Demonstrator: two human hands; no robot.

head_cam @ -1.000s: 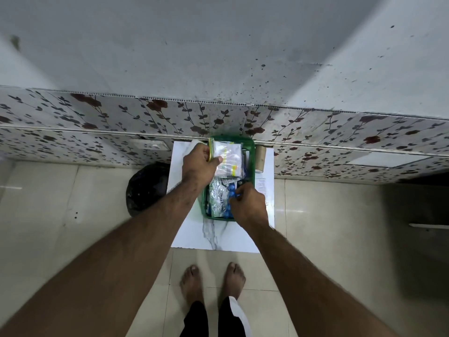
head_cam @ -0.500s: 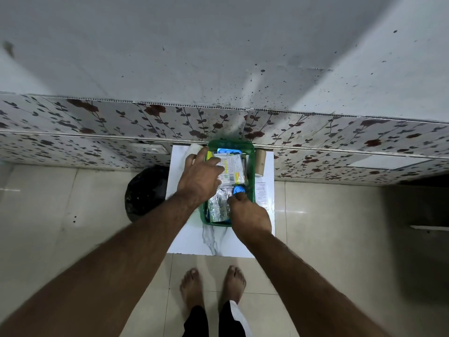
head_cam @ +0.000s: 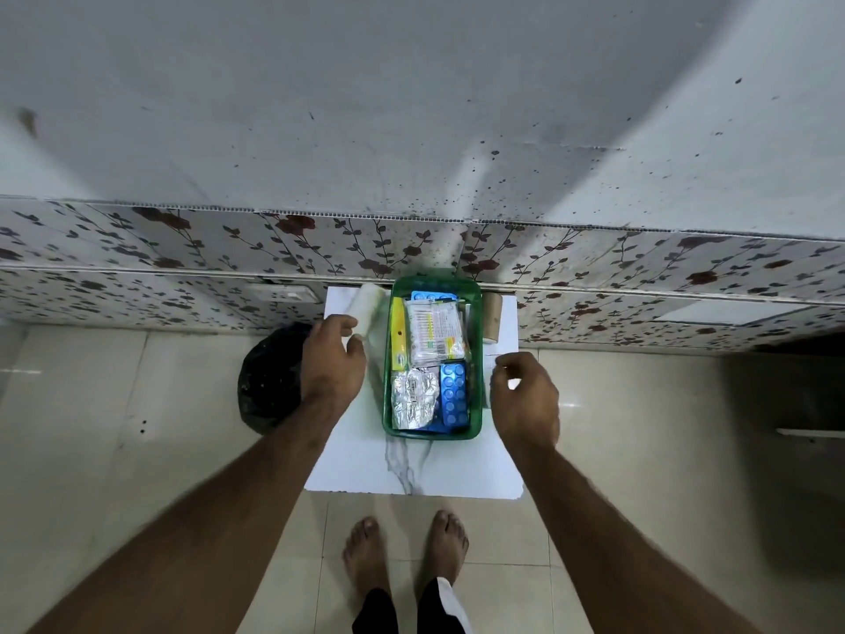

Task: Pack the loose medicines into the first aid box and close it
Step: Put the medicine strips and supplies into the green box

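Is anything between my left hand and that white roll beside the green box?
Nothing visible. Your left hand is open right at the near end of the white roll, which lies on the white board just left of the green box.

Printing on the white packet (head_cam: 434,330) in the green box (head_cam: 475,359), too small to read

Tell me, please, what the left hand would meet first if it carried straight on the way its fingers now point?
Most likely the white roll lying left of the green box; the left hand already has its fingertips at the roll's near end, though contact is unclear.
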